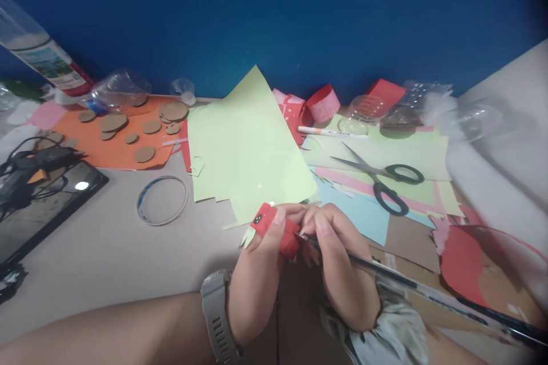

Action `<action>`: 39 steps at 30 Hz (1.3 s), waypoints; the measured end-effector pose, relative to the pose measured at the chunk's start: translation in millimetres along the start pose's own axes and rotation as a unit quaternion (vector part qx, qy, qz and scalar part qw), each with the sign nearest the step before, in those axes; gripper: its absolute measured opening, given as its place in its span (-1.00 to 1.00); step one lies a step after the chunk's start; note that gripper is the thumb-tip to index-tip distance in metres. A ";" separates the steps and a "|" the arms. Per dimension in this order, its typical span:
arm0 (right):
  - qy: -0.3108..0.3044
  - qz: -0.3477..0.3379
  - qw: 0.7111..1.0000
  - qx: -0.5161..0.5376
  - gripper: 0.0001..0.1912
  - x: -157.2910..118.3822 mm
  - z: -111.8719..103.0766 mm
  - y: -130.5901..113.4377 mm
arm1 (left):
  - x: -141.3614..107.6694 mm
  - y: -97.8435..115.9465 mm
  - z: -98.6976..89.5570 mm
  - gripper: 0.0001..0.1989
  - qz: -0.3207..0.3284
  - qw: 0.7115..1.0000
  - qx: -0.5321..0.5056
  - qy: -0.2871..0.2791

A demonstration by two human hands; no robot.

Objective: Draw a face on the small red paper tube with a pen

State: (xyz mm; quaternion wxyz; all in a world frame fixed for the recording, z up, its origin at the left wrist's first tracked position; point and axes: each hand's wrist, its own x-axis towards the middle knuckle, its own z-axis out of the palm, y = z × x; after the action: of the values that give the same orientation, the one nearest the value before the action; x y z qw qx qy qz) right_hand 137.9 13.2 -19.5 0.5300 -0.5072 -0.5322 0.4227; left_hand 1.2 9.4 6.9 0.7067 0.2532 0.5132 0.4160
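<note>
Red paper piece (266, 218) sits w/in L hand (268, 245), curled snug around it, prob. to steady it vs. thin dark tool (411, 283) appar. pinched in R hand (331, 234).

No text is reading clearly. A bottle (25, 28) near the tabletop's (115, 245) far left corner is showing a picture label (53, 67); its print is coming out illegible.
</note>
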 end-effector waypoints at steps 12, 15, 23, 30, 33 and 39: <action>-0.019 -0.043 0.999 -0.017 -0.46 -2.8 -2.2 4.0 | -1.5 5.2 1.7 -0.55 -0.003 1.000 0.013 0.006; -0.041 -0.062 0.997 -0.038 -0.45 -1.2 -2.8 1.4 | -1.0 3.8 0.4 -0.56 -0.001 1.000 0.012 0.014; -0.024 -0.045 0.999 -0.001 -0.49 -4.2 -2.1 7.6 | -1.2 4.0 0.7 -0.58 0.009 1.000 -0.006 -0.005; -0.046 -0.047 0.998 0.007 -0.51 -4.1 -3.6 7.7 | -1.3 4.3 1.8 -0.60 0.009 1.000 -0.007 -0.004; -0.033 -0.029 0.999 0.029 -0.55 -3.4 -1.7 6.1 | -0.7 4.1 2.8 -0.60 0.011 1.000 -0.015 -0.011; -0.041 -0.051 0.998 -0.006 -0.54 -4.0 -4.2 8.0 | -1.2 5.5 2.6 -0.55 0.004 1.000 -0.011 -0.013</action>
State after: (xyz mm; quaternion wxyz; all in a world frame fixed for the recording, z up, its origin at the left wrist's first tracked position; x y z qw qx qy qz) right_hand 142.5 9.9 -27.7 0.5254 -0.4652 -0.5813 0.4119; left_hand 1.7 11.5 12.8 0.7143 0.2532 0.4982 0.4212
